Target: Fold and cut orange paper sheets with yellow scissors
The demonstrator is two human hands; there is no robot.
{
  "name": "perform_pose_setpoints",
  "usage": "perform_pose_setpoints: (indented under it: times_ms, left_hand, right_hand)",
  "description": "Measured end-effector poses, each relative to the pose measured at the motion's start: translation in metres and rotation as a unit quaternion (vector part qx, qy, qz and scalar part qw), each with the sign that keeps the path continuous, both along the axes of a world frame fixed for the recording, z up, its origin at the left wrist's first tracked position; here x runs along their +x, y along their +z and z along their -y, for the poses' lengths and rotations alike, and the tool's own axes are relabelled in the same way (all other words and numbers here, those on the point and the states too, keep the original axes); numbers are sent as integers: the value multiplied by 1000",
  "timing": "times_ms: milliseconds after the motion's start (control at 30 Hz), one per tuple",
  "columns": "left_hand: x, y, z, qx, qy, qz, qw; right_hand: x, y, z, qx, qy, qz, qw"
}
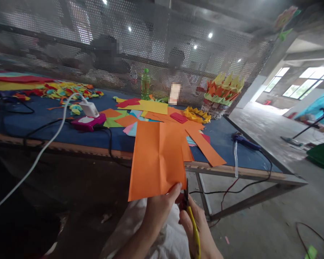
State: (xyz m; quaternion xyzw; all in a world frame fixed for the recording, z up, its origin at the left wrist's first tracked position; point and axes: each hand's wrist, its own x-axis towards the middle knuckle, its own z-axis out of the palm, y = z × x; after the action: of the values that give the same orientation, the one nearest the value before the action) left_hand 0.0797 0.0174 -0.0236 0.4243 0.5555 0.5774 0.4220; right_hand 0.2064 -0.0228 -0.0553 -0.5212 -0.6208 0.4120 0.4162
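My left hand (162, 205) pinches the lower right corner of a large orange paper sheet (158, 158), held up in front of the table edge. Just to its right, my right hand (197, 223) is closed round yellow-handled scissors (190, 212), whose dark blades point up at the sheet's bottom right edge. More orange sheets and strips (202, 144) lie on the blue table (29, 122) behind the held sheet.
A pink power strip (88, 122) with a white charger and cables sits on the table's left. A green bottle (145, 84), paper scraps (67, 91), a folded-paper crown (223, 91) and a blue glue gun (244, 141) are also there. A perforated metal screen backs the table.
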Motion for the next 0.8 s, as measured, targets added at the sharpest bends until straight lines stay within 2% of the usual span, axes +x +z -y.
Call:
perform_pose_setpoints:
  times_ms: [167, 367, 567, 800]
  left_hand:
    - [1, 4, 1, -18, 16, 5, 1000]
    - [1, 7, 0, -12, 3, 15, 1000]
    - [-1, 9, 0, -2, -25, 6, 1000]
    - [1, 5, 1, -20, -6, 30, 999]
  right_hand:
    - [-1, 2, 0, -9, -6, 4, 1000]
    - [1, 7, 1, -31, 3, 19, 999]
    - [-4, 4, 3, -32, -19, -17, 999]
    - [-10, 6, 6, -43, -44, -28, 998]
